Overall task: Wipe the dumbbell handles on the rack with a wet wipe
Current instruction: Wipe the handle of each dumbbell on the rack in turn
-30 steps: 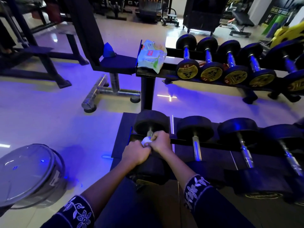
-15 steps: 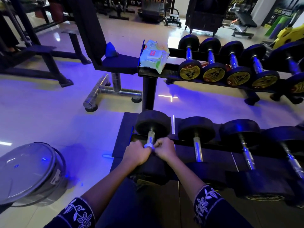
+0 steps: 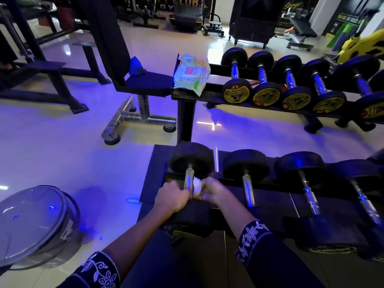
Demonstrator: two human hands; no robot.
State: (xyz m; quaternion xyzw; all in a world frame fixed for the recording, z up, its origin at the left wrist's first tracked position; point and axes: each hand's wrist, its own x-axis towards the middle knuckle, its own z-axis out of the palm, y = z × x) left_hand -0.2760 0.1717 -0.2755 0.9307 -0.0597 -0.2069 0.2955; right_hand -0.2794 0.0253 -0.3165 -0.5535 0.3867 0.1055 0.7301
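Note:
The leftmost dumbbell on the lower rack has a chrome handle (image 3: 189, 178) between black heads. My left hand (image 3: 173, 196) grips the near end of that handle from the left. My right hand (image 3: 212, 190) holds a crumpled white wet wipe (image 3: 197, 185) against the handle's right side. Further dumbbells (image 3: 248, 188) lie in a row to the right on the black lower rack (image 3: 228, 180). The near head of the gripped dumbbell is partly hidden under my hands.
A pack of wet wipes (image 3: 192, 73) lies on the left end of the upper rack (image 3: 187, 94), beside several smaller dumbbells (image 3: 235, 88). A lidded bin (image 3: 35, 223) stands at the lower left. A bench base (image 3: 133, 119) and other gym machines stand behind.
Both hands have slid toward me along the handle with the wipe, baring more chrome at the far end. The view has tilted slightly.

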